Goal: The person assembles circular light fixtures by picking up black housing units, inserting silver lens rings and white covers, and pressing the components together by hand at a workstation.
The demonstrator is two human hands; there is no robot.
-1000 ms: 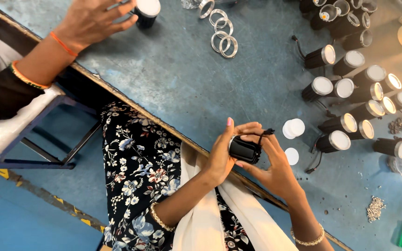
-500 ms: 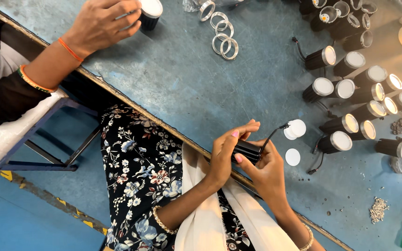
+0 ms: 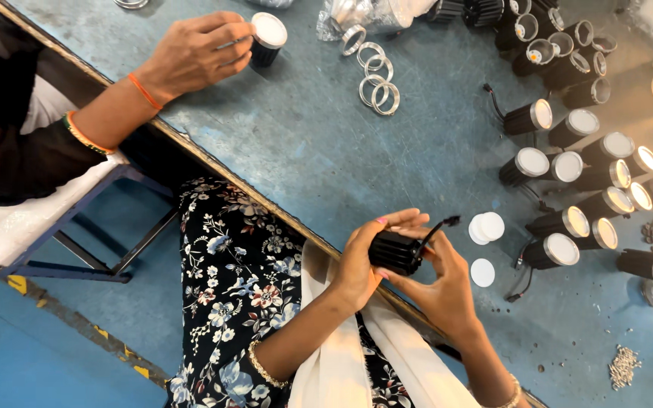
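Observation:
My left hand (image 3: 357, 261) and my right hand (image 3: 441, 285) together grip a black ribbed lamp housing (image 3: 394, 253) over the table's near edge. A short black wire with a connector (image 3: 447, 221) sticks up from the housing. My left fingers curl over its top, and my right hand cups it from the right and below. Just beyond my right hand lie white round discs (image 3: 487, 227), with another one (image 3: 482, 272) nearer.
Several black lamps with white fronts (image 3: 568, 166) lie on the blue-grey table (image 3: 296, 143) at right. Metal rings (image 3: 376, 83) sit at the back. A co-worker's hand (image 3: 194, 53) holds a black lamp (image 3: 270, 34). Small screws (image 3: 623, 366) are piled near right. A blue stool frame (image 3: 77, 257) stands left.
My hands have closed more tightly round the housing and turned it a little; the wire now points up to the right. The co-worker's hand still holds the same lamp.

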